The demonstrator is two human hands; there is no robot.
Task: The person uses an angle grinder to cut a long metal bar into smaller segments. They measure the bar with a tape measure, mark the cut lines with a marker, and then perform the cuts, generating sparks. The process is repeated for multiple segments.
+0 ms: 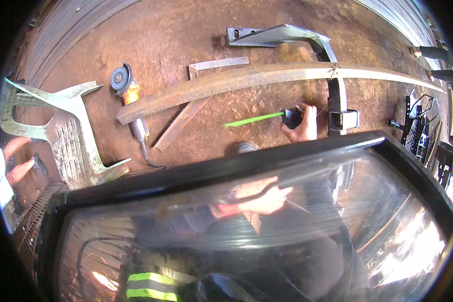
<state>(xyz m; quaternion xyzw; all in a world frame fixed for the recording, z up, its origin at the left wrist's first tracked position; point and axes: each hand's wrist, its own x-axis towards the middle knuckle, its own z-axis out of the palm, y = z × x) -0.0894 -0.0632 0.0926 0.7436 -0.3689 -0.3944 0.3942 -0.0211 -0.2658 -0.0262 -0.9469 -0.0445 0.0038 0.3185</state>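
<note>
My right hand [307,126] is closed round a black tape measure [291,118], fingers over its case and thumb below. A bright green blade [254,120] runs out of it to the left, above the dirt floor. Beyond the hand lies a long rusty angle-iron bar [226,85], crossing a dark steel frame piece [335,98] just right of the hand. A scratched clear visor with a black rim [226,163] fills the lower view. Through it my left hand [261,201] shows, a red band at its wrist. Glare blurs its fingers, and I cannot tell whether it holds anything.
An angle grinder [131,98] lies partly under the bar's left end, near a small angle-iron piece [181,123]. A worn pale-green plastic chair [70,131] stands left, beside part of another person [17,161]. Metal parts [418,121] and another person's dark-clad legs [435,53] are right.
</note>
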